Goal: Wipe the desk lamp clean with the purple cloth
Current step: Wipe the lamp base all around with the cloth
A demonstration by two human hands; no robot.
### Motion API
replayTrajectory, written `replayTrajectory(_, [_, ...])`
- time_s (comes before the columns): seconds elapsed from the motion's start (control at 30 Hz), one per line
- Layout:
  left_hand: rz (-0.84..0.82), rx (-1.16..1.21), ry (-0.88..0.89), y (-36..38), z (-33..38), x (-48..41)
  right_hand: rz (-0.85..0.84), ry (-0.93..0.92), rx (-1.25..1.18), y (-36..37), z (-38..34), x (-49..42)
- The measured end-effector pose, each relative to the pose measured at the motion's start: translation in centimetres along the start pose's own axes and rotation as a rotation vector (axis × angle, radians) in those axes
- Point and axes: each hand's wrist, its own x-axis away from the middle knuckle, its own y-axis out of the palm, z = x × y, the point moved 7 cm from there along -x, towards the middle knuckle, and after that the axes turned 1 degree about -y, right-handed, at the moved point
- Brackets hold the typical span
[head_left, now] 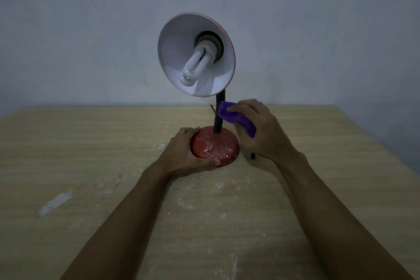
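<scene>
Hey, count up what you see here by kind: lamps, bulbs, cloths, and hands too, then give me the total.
desk lamp: 1
bulb: 1
purple cloth: 1
hands: 2, the left hand and the right hand
total: 5

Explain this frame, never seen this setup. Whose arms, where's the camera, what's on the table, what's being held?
There is no robot here. This is a single picture from a wide-angle camera worn on a person's head, looking forward and down at their two bare arms. The left hand grips the speckled red base of a desk lamp, which stands on a wooden table marked with white smears. The right hand holds a folded purple cloth at the lamp's dark stem and seems to touch it. The shade tilts toward the camera, and its bulb is unlit.
</scene>
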Motion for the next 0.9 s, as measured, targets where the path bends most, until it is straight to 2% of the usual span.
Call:
replayTrajectory(0.1, [0.022, -0.002, 0.012, -0.1, 0.0, 0.0, 0.069, -0.089, 0.111, 0.6, -1.0, -1.2])
replayTrajectory(0.2, [0.030, -0.020, 0.034, -0.1, 0.0, -0.1, 0.047, -0.006, 0.120, 2.8, -0.5, -1.3])
replayTrajectory(0.3, [0.030, -0.018, 0.035, -0.2, 0.0, -0.2, -0.122, 0.139, 0.080, 5.1, 0.6, -0.4])
replayTrajectory(0.37, [0.021, -0.013, 0.032, -0.2, -0.1, -0.2, -0.276, 0.153, 0.143, 5.5, 0.5, -0.1])
replayTrajectory(0.4, [0.017, -0.014, 0.032, -0.2, -0.1, -0.1, -0.296, 0.155, 0.154, 4.9, 0.4, -0.2])
replayTrajectory(0.43, [0.016, -0.015, 0.033, -0.2, -0.1, -0.1, -0.267, 0.170, 0.149, 3.9, 0.4, -0.5])
replayTrajectory(0.5, [0.019, -0.016, 0.033, -0.2, -0.1, -0.1, -0.093, 0.155, 0.108, 1.0, 0.3, -1.2])
replayTrajectory(0.57, [0.019, -0.020, 0.029, -0.3, -0.1, -0.1, 0.049, 0.040, 0.114, -0.8, -0.3, -1.9])
replayTrajectory(0.6, [0.021, -0.020, 0.029, -0.3, -0.1, -0.1, 0.069, -0.016, 0.127, -0.8, -0.5, -2.1])
replayTrajectory(0.7, [0.019, -0.008, 0.023, -0.2, -0.1, -0.2, -0.034, -0.039, 0.129, 1.6, 0.2, -2.0])
replayTrajectory(0.8, [0.017, -0.008, 0.019, -0.2, -0.3, -0.2, -0.299, 0.059, 0.156, 4.1, 1.4, -0.5])
replayTrajectory(0.83, [0.012, -0.015, 0.017, -0.1, -0.3, -0.2, -0.338, 0.090, 0.168, 3.9, 1.7, -0.3])
replayTrajectory(0.9, [0.005, -0.024, 0.016, -0.1, -0.3, -0.2, -0.266, 0.175, 0.143, 2.5, 2.1, -0.4])
